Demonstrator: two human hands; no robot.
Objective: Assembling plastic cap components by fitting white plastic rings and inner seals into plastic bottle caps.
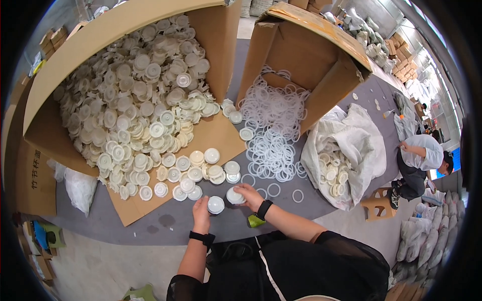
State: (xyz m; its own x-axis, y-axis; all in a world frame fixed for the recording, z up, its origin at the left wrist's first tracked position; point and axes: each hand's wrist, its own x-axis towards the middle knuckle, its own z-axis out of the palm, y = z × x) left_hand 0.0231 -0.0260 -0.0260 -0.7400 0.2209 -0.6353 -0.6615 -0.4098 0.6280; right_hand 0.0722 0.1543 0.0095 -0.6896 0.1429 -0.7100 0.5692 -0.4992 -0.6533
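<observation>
Both loaded: left hand [202,215] grips a white round plastic lid [216,204] at its 2 o'clock, right hand [248,194] pinches a second such lid [234,196] at 9, nearer the white plastic ring pile [271,156] at that hand's 1 o'clock.

To the right, a person [422,152] in a pale shirt and dark trousers is beside a tan stool [376,203] — greyish sacks [438,238] lie piled on the floor [115,266] nearby. Farther back, brown cartons [402,65] stand stacked, with bags [372,36] close by. A white plastic bag [80,190] sits at the left end of the surface [99,220].
</observation>
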